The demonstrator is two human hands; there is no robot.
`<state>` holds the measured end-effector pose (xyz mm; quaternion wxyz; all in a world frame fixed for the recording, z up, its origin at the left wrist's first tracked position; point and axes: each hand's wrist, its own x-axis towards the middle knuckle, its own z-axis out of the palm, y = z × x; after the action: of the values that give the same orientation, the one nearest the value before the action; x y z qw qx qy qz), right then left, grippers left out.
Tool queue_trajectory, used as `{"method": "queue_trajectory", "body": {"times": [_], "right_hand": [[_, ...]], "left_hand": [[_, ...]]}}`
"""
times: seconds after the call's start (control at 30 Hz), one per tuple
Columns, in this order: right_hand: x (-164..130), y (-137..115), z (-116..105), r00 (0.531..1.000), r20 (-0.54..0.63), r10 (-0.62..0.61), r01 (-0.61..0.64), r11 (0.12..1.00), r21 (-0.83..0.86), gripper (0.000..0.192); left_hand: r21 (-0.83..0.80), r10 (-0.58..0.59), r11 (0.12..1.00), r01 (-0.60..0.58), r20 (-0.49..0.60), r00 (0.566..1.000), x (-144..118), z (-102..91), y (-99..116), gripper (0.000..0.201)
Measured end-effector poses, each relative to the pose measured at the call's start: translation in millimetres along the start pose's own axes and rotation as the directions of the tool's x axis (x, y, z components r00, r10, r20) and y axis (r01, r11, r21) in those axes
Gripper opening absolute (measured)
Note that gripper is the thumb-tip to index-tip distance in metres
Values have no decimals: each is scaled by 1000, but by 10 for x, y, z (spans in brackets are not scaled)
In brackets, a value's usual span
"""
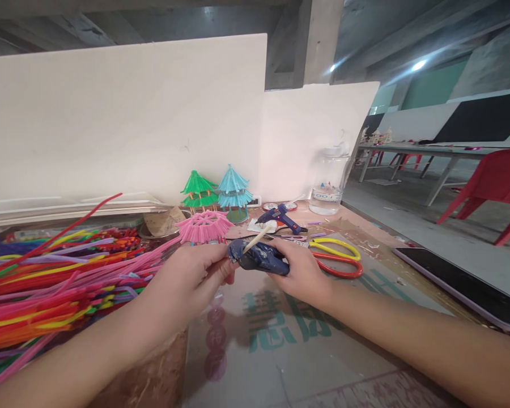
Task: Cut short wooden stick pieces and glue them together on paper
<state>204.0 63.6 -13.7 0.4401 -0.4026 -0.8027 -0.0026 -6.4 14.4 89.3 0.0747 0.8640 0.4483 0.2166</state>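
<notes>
Both hands grip glue gun, stick angled up-right.

The location is a craft workshop, probably within a bare concrete hall. The cardboard-covered worktable carries multicoloured pipe-cleaner stems, a blue hot-glue gun and small pipe-cleaner pagoda models.

White partition boards behind; grey floor; red chair, long table right; ceiling light.

Two bare forearms, no sleeves, left hand, right hand, no rings
</notes>
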Motion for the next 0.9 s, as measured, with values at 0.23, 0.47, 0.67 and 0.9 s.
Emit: {"method": "queue_trajectory", "body": {"times": [0.23,0.47,0.67,0.9], "right_hand": [[-2,-2,-2,1000,-1,3,-3,1000,-3,32],[-5,9,2,1000,-12,-1,1,1000,-6,28],[-2,3,-20,1000,-15,9,-9,1000,-4,26],[12,44,-36,1000,6,28,-28,999,-46,22]], "left_hand": [[2,11,1000,-11,-7,1000,3,3,-10,29],[12,30,999,-30,-16,999,2,6,-15,29],[-2,18,1000,-18,-27,999,1,7,-16,30],[-49,6,999,-8,-37,999,15,27,-19,32]]}}
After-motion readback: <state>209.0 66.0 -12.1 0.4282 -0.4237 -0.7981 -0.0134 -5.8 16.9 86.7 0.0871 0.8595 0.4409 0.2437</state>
